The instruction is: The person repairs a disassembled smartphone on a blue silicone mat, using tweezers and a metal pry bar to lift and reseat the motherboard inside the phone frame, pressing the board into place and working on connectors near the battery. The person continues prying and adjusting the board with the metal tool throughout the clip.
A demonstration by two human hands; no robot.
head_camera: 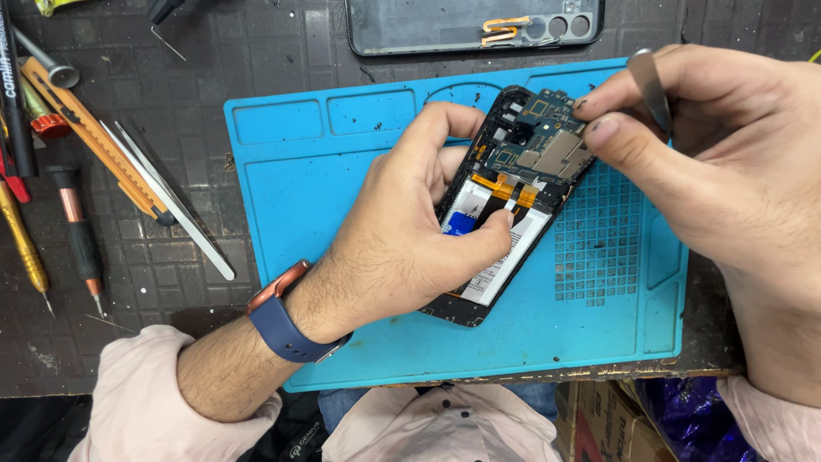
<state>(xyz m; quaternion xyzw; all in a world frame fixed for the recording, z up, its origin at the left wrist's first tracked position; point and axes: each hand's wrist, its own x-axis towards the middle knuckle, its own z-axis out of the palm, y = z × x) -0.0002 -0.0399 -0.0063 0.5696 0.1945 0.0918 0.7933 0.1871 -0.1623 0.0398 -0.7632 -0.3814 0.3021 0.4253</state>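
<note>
An opened smartphone (522,184) with its back removed lies tilted on a blue repair mat (342,171). Its circuit board (547,145), orange flex cables and white battery (513,248) are exposed. My left hand (410,231) grips the phone's lower half, thumb pressed on the battery. My right hand (710,162) holds metal tweezers (650,85), with fingertips touching the circuit board at the phone's top end.
The phone's back cover (475,24) lies at the top beyond the mat. Screwdrivers (81,239), a utility knife (94,137) and a metal pry tool (171,201) are spread at the left on the dark gridded work surface. A cardboard box (599,419) sits below the table edge.
</note>
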